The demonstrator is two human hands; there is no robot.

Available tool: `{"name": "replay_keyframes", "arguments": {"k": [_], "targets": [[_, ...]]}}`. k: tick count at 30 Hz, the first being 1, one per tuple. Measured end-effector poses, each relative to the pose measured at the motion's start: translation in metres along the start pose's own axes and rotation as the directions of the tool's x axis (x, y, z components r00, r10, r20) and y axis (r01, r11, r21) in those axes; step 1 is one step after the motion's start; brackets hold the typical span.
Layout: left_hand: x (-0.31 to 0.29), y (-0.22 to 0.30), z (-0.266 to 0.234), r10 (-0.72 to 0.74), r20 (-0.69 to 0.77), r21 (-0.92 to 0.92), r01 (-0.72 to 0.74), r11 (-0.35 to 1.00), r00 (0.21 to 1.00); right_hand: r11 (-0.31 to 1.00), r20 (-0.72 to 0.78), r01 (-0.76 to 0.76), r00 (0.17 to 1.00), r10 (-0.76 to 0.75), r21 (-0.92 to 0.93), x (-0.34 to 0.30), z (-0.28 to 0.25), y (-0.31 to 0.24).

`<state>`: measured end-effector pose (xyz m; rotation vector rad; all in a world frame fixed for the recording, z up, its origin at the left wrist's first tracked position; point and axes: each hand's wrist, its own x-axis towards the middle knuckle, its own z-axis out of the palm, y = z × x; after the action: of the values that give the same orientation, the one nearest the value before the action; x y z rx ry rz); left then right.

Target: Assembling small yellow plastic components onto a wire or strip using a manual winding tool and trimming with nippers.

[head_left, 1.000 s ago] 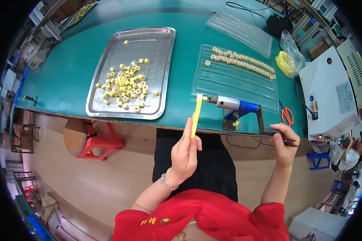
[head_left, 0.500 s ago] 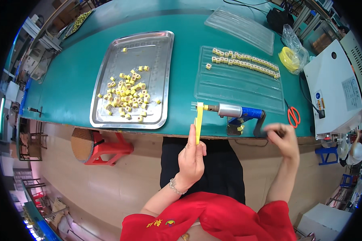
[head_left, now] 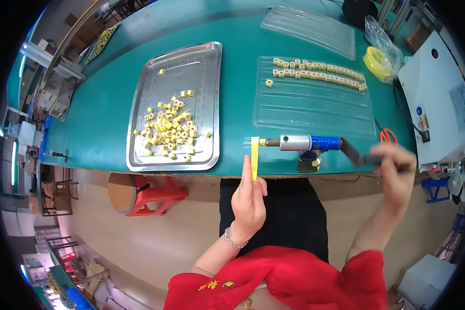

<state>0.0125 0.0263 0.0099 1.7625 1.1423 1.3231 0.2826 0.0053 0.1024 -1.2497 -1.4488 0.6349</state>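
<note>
Between the fingers of my left hand (head_left: 249,204) is a strip of yellow tape (head_left: 254,168), held upright below a small yellow component with thin pins (head_left: 255,141). That component sits on the left tip of a hand-cranked winder (head_left: 295,142) with a silver and blue body, mounted at the table's front edge. My right hand (head_left: 398,178), somewhat blurred, is closed around the handle of the winder's dark crank (head_left: 351,151). To the left, a metal tray (head_left: 191,72) holds a loose heap of similar yellow components (head_left: 168,129).
Rows of components stand in a clear plastic tray (head_left: 315,111) behind the winder; another clear tray (head_left: 310,31) lies farther back. Yellow tape rolls (head_left: 378,63), red-handled scissors (head_left: 387,136) and a white machine (head_left: 434,103) are at right. Below the table is a red stool (head_left: 157,199).
My right hand has moved right, and the crank has swung from pointing down to pointing out rightward. My left hand still holds the tape. The whole view has shifted slightly.
</note>
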Motion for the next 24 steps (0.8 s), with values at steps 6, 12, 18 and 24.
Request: {"name": "replay_keyframes", "arguments": {"k": [6,12,18,24], "targets": [[0.003,0.001,0.003,-0.009,0.000,-0.004,0.009,1.000,1.000,0.968,-0.057,-0.250,0.967,0.248,-0.036,0.020,0.033,0.073],[0.003,0.001,0.006,-0.012,0.000,-0.032,0.012,0.999,1.000,0.941,-0.135,-0.312,0.935,0.328,0.130,-0.041,0.044,0.043],[-0.004,0.001,0.003,-0.013,0.009,-0.014,0.013,1.000,1.000,0.966,-0.084,-0.255,0.963,0.257,0.038,0.001,0.038,0.068],[-0.002,0.006,-0.002,0.000,0.004,-0.029,0.001,1.000,1.000,0.968,-0.033,-0.240,0.969,0.243,0.078,-0.013,0.036,0.073]]}}
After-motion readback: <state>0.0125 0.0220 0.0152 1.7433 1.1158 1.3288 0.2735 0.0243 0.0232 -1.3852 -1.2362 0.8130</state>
